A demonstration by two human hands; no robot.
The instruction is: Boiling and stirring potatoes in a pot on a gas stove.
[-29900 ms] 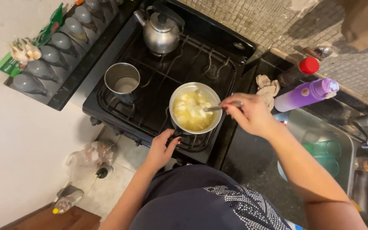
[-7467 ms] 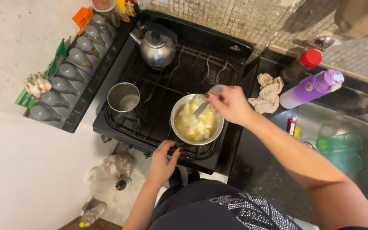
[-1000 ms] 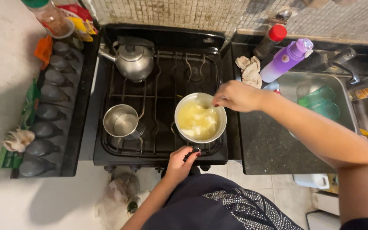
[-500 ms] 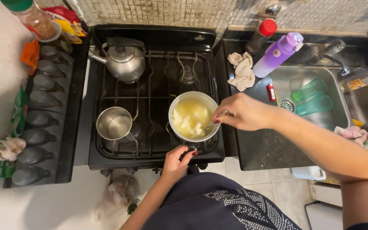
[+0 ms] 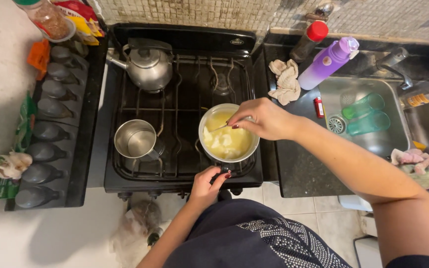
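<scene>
Head view, looking straight down at a black gas stove (image 5: pixel 184 99). Nearest, at the stove's front edge: left hand (image 5: pixel 205 184), grip closed around the pot's dark handle (image 5: pixel 223 171), which points toward the person. Just behind it, on the front right burner: small metal pot (image 5: pixel 228 134) with pale yellow liquid and light chunks inside. Above the pot's right rim: right hand (image 5: pixel 264 119), fingers pinched together on a thin metal utensil (image 5: pixel 219 128), its tip dipping into the liquid; kind of utensil too small to tell. On the front left burner, well apart from the pot: empty steel cup (image 5: pixel 136 140). On the back left burner: steel kettle (image 5: pixel 147 64), spout pointing left. Back right burner bare. Left of the stove: dark tray (image 5: pixel 83 164) with a row of rounded dark moulds, garlic (image 5: pixel 11 165) near its front left corner, a jar and coloured packets at its far end. Right of the stove, on the dark desk (image 5: pixel 304 173): crumpled cloth (image 5: pixel 285 82), purple bottle (image 5: pixel 327 62), dark bottle with red cap (image 5: pixel 309 39) at the far edge. Further right: steel sink (image 5: pixel 373 144) with two green tumblers (image 5: pixel 368 114) lying inside. Tiled wall along the back.
</scene>
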